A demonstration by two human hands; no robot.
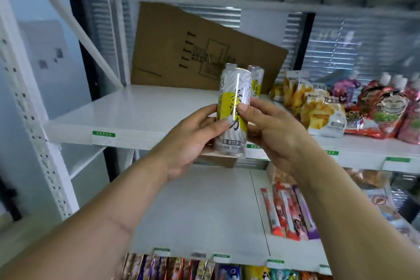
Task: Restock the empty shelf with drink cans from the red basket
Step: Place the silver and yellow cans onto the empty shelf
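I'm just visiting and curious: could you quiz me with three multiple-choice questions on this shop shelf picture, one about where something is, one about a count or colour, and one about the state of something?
1. Where does the flat brown cardboard sheet stand?
A. Leaning at the back of the white shelf
B. Lying on the floor
C. Held in the person's hands

2. How many slim silver-and-yellow drink cans already stand on the white shelf?
A. None
B. Two
C. Six

3. How is the silver-and-yellow drink can in front being held?
A. By the left hand alone
B. By both hands, upright
C. It lies on its side, untouched

Answers:
1. A: the sheet tilts against the rear of the shelf.
2. B: two can tops show behind the held one.
3. B: the left hand and right hand grip its lower half, top upward.
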